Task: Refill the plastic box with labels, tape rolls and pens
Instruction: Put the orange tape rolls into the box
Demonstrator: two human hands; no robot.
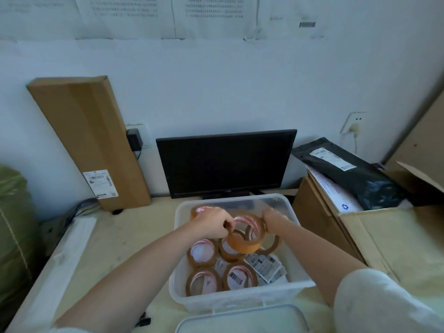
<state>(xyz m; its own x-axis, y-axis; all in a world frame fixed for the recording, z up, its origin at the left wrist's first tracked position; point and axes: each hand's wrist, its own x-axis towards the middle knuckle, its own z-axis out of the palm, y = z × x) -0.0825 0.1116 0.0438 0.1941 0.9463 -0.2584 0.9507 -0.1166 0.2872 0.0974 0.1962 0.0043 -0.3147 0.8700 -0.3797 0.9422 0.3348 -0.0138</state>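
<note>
A clear plastic box point(242, 299) stands on the desk in front of me. Several brown tape rolls point(202, 253) lie flat on its floor, with white printed labels point(265, 265) beside them at the right. Both my hands are inside the box, over its middle. My left hand point(211, 223) and my right hand point(272, 218) together grip one brown tape roll point(245, 237), tilted on edge just above the others. Another roll shows behind my left hand at the back left. I see no pens.
The box's lid point(242, 319) lies at the near edge. A black monitor point(225, 162) stands right behind the box. A tall cardboard carton point(89, 140) leans on the wall at left. An open carton point(374, 227) with a black mailer bag point(348, 174) sits at right.
</note>
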